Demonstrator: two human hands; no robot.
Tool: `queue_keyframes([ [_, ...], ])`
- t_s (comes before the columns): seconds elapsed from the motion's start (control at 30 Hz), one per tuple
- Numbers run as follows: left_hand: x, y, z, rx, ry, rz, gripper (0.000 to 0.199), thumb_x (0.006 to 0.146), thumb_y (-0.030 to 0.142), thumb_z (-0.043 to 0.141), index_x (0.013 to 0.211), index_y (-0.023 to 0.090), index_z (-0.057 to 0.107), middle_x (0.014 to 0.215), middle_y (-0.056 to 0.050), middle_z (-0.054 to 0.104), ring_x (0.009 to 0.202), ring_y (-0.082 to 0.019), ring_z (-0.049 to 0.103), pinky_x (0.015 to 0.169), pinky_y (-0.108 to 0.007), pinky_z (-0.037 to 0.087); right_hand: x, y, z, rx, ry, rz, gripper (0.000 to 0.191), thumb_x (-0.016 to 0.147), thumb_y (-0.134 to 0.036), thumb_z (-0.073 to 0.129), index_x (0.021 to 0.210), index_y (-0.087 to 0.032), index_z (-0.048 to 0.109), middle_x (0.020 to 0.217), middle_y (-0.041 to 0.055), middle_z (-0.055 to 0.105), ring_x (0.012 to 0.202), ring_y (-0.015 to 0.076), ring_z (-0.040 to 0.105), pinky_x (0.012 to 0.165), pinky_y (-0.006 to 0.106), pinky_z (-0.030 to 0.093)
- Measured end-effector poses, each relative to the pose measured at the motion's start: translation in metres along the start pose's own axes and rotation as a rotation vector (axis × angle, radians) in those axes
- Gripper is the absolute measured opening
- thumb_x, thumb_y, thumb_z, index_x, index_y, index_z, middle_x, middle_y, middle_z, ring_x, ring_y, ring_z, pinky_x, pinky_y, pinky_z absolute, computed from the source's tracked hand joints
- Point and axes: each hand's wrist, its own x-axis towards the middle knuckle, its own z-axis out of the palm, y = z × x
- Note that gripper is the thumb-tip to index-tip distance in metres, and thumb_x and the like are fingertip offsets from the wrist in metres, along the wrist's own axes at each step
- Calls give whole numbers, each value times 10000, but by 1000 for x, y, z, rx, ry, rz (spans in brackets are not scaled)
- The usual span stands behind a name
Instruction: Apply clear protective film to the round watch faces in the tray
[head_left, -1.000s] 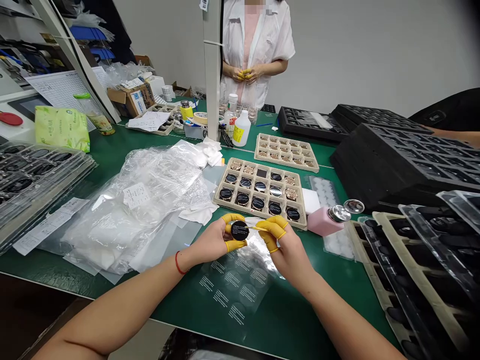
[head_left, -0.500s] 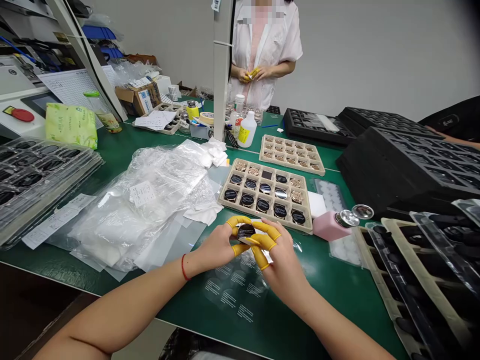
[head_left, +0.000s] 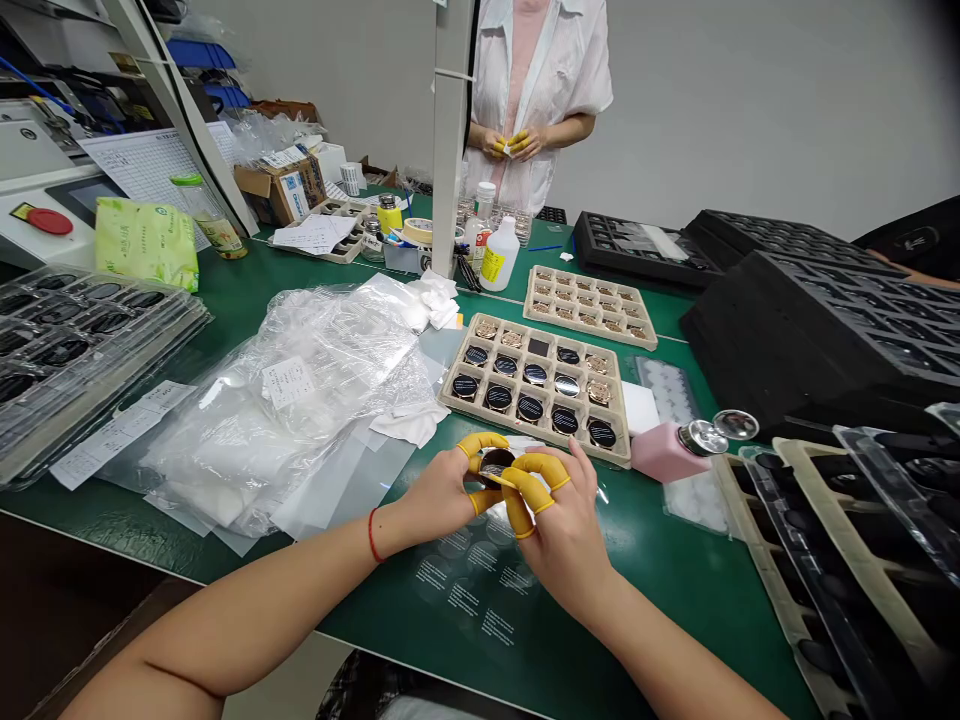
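My left hand (head_left: pixel 439 497), its fingertips in yellow finger cots, grips a round black disc with a metal rim (head_left: pixel 495 463) by its edges. The disc is tilted, and fingers hide part of it. My right hand (head_left: pixel 559 530), also wearing yellow cots, is right beside it and pinches a thin pale strip (head_left: pixel 501 479) whose tip reaches the disc's face. Under both hands lies a clear sheet printed with round labels (head_left: pixel 476 585). A beige compartment tray (head_left: pixel 536 440) of black discs and gold-coloured parts stands just beyond my fingers.
A pink dispenser bottle (head_left: pixel 664 452) stands to the right, beside stacked trays of black items (head_left: pixel 847 510). Plastic bags (head_left: pixel 285 430) lie left. A co-worker (head_left: pixel 532 90) stands beyond a white upright post (head_left: pixel 452 130). Black foam trays (head_left: pixel 810 320) fill the far right.
My hands have drawn closer together, and the disc has turned more edge-on. The whole view has shifted slightly, with the table appearing further right. The co-worker's hands have moved slightly.
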Motion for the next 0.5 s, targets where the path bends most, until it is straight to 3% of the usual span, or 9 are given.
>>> queue_keyframes([
  [0.13,-2,1,3,-9,-4,11,415,757,219,644,1147,193,502,938,-30,651,801,-155,636,742,-264,511,3,4,3,-9,-11,15,163,841,-104,501,963,-202,549,891,40,595,878,191,523,1016,543,296],
  [0.27,-2,1,5,-14,-6,30,383,770,236,645,1126,196,510,995,-48,639,845,-167,633,777,-285,520,4,8,6,-9,-20,19,197,837,-84,477,988,-195,537,880,47,595,843,192,520,991,526,326],
  [0.4,-1,-1,6,-24,-29,32,352,789,237,634,1114,199,505,978,-48,642,874,-182,634,792,-304,524,4,12,7,53,-44,40,191,839,-90,455,986,-189,528,908,75,591,850,211,506,808,406,457],
  [0.5,0,-2,7,-11,-49,23,377,787,257,643,1129,205,493,987,-50,645,886,-193,635,798,-317,521,5,16,8,95,-55,79,185,846,-102,439,987,-180,528,905,86,587,830,209,507,708,340,475],
])
